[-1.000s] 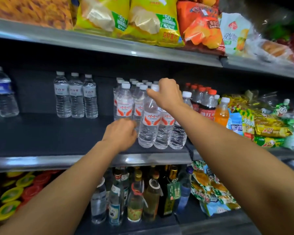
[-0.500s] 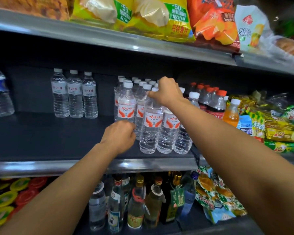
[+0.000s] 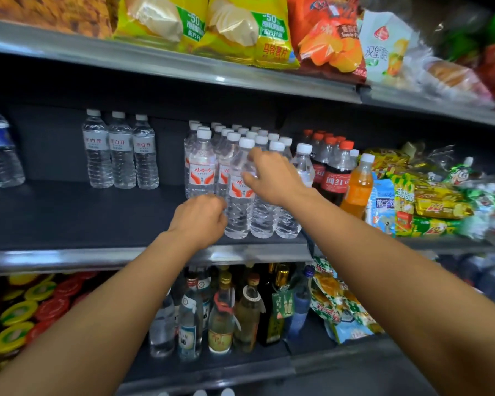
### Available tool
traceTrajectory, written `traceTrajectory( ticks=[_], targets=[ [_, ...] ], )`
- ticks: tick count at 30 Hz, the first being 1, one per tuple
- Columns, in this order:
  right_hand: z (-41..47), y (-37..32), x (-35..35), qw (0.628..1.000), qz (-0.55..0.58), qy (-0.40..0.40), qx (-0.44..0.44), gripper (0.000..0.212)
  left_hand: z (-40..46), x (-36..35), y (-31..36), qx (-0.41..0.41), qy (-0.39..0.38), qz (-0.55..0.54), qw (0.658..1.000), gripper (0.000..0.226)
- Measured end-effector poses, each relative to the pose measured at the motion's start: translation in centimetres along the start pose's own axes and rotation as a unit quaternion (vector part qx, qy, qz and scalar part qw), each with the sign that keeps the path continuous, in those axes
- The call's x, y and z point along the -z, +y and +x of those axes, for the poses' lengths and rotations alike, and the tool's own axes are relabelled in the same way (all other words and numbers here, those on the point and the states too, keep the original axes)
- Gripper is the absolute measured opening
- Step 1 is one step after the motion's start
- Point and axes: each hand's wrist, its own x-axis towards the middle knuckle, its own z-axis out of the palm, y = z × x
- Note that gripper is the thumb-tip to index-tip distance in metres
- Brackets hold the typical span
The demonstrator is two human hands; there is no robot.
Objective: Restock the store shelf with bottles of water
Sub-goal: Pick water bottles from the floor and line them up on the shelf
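Both hands have shifted: right hand (image 3: 272,178) slid from cap to shoulder of the front-row water bottle (image 3: 238,207) at twelve o'clock on the shelf (image 3: 69,218), left hand (image 3: 202,220) still curled at its base, suggesting placement nearly finished.

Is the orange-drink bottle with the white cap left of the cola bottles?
No, the orange-drink bottle with the white cap stands right of the red-capped cola bottles.

I see my right hand (image 3: 272,175) at the shoulder of the front water bottle (image 3: 239,201) in the red-labelled cluster on the middle shelf (image 3: 69,218), fingers curled toward it; my left hand (image 3: 200,221) sits curled by its base; three more bottles (image 3: 120,151) stand well apart to the left; cola bottles (image 3: 335,167) stand just right.
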Motion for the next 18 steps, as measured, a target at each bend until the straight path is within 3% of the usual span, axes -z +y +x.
traceTrajectory(
  ticks=[6, 15, 18],
  targets=[
    [-9.1, -0.2, -3.0, 0.994, -0.007, -0.092, 0.056, 0.034, -5.2, -1.1, 2.7, 0.007, -0.046, 0.009, 0.999, 0.019],
    [-25.3, -2.0, -9.0, 0.979, 0.024, -0.204, 0.012, 0.031, -16.9, -7.4, 5.8, -0.004, -0.146, -0.028, 0.989, 0.022],
    [-30.4, -2.9, -10.7, 0.97, 0.037, -0.241, -0.018, 0.03, -21.4, -9.6, 6.9, 0.009, -0.196, -0.048, 0.979, 0.011]
  ],
)
